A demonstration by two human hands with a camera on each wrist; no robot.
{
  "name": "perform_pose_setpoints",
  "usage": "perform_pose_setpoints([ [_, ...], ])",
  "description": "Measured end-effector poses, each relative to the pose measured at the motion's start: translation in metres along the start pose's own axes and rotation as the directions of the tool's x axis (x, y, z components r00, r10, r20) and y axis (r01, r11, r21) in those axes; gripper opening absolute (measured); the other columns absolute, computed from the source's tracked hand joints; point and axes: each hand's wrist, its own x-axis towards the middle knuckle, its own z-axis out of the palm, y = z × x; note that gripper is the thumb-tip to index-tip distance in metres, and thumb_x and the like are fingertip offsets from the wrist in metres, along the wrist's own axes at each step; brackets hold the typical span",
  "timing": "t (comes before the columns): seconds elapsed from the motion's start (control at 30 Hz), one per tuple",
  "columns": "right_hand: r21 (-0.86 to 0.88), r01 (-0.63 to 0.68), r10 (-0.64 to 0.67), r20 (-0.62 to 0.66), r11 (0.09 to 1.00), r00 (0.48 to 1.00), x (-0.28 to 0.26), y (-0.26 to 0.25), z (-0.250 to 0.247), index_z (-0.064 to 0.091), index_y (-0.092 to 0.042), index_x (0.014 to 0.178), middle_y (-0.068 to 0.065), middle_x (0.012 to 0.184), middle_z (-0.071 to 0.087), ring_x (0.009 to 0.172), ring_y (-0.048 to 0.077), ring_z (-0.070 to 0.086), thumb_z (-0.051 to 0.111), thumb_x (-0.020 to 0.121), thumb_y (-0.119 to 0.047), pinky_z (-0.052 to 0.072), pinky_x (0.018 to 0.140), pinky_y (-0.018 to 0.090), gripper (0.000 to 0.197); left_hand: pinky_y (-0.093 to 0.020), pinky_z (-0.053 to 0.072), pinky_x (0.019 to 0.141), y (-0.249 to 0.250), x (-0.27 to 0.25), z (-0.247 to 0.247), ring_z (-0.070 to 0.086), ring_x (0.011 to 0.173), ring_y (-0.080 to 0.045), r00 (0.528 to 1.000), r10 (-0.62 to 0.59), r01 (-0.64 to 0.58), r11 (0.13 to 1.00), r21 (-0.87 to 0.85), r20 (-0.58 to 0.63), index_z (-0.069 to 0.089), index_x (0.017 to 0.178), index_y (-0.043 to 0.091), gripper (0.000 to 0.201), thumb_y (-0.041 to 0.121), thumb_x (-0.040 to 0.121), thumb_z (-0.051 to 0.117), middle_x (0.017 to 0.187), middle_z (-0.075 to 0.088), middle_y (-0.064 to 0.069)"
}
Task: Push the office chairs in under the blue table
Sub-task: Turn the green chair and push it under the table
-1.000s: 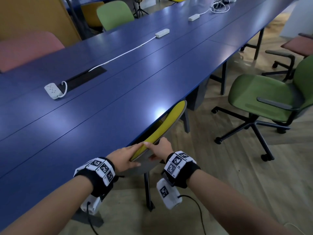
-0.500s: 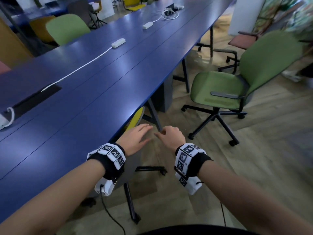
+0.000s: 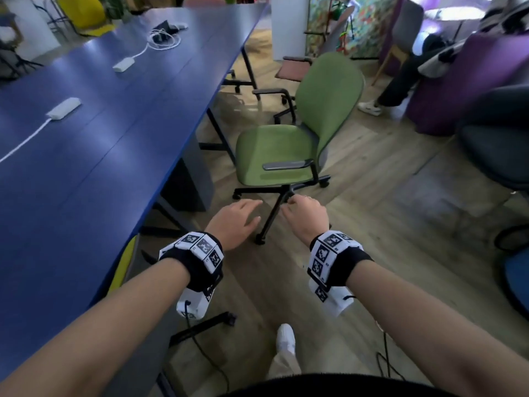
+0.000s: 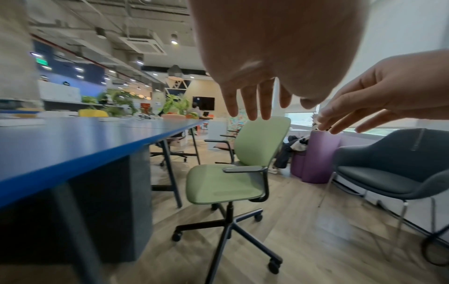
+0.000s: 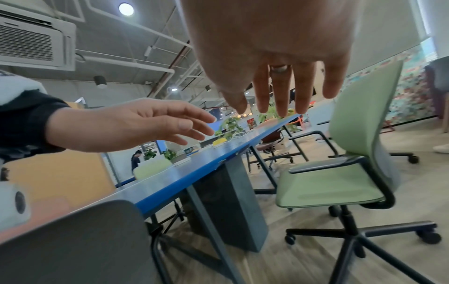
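**A:** Where does the green office chair [image 3: 274, 156] stand?

**B:** Out on the wooden floor [image 3: 372, 224], beside the long edge of the blue table [image 3: 86, 144] but clear of it, its seat turned toward the table and its backrest away. Nothing touches it.

**A:** And the hands?

**B:** Both are held out in the air short of the chair. The left hand [image 3: 234, 222] has its fingers stretched forward and relaxed, holding nothing. The right hand [image 3: 306, 216] hangs just beside it, fingers loosely extended downward with a ring on one, also empty.

**A:** Any other chair at the table?

**B:** A yellow chair [image 3: 123, 265] sits tucked under the table edge near the left forearm, only a strip of it showing. Farther along, a pink chair [image 3: 292, 71] stands beyond the green one.

**A:** What lies on the table?

**B:** Two white power adapters [image 3: 63, 108] with white cables, and a coiled cable [image 3: 163, 38] farther back. A dark grey armchair [image 4: 388, 173] stands off to the right.
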Motion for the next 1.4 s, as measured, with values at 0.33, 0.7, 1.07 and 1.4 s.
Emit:
perform_pose_setpoints([
  [0.33, 0.022, -0.103, 0.105, -0.085, 0.994, 0.991, 0.130, 0.050, -0.037, 0.064, -0.005, 0.097, 0.018, 0.103, 0.067, 0.097, 0.037, 0.059, 0.051, 0.086, -0.026, 0.046, 0.083, 0.043, 0.027, -0.040, 0.041, 0.098, -0.002, 0.174, -0.001, 0.051, 0.118, -0.030, 0.988, 0.142, -0.143, 0.990, 0.014, 0.058, 0.042, 0.132, 0.011, 0.039, 0.024, 0.095, 0.044, 0.133, 0.052, -0.013],
  [0.7, 0.079, -0.022, 0.038, -0.204, 0.997, 0.978, 0.263, 0.107, -0.105, 0.064, -0.005, 0.105, 0.018, 0.104, 0.067, 0.100, 0.033, 0.057, 0.049, 0.090, -0.018, 0.046, 0.083, 0.038, 0.025, -0.040, 0.047, 0.093, 0.023, 0.359, -0.014, 0.055, 0.112, -0.027, 0.982, 0.172, -0.178, 0.982, -0.069, -0.082, 0.046, 0.129, 0.009, 0.036, 0.015, 0.094, 0.045, 0.130, 0.054, -0.014],
  [1.07, 0.012, 0.209, -0.208, -0.046, 0.978, 0.977, 0.436, 0.220, -0.167, 0.062, -0.010, 0.109, 0.011, 0.112, 0.066, 0.105, 0.026, 0.057, 0.046, 0.090, -0.011, 0.042, 0.086, 0.031, 0.025, -0.041, 0.052, 0.086, 0.076, 0.539, 0.025, 0.062, 0.096, -0.027, 0.962, -0.015, -0.073, 0.948, -0.309, -0.273, 0.055, 0.118, 0.006, 0.030, 0.011, 0.089, 0.054, 0.109, 0.065, -0.016],
  [1.4, -0.146, 0.400, -0.340, 0.318, 0.905, 0.885, 0.546, 0.275, -0.170, 0.027, -0.018, 0.140, 0.005, 0.154, 0.022, 0.144, 0.017, 0.004, 0.031, 0.077, 0.016, 0.019, 0.117, 0.037, 0.071, -0.046, 0.023, 0.112, 0.109, 0.613, 0.089, 0.009, 0.140, -0.039, 0.916, -0.369, 0.398, 0.889, -0.229, 0.159, -0.012, 0.143, 0.014, 0.087, 0.013, 0.087, 0.054, 0.154, -0.002, -0.021],
])
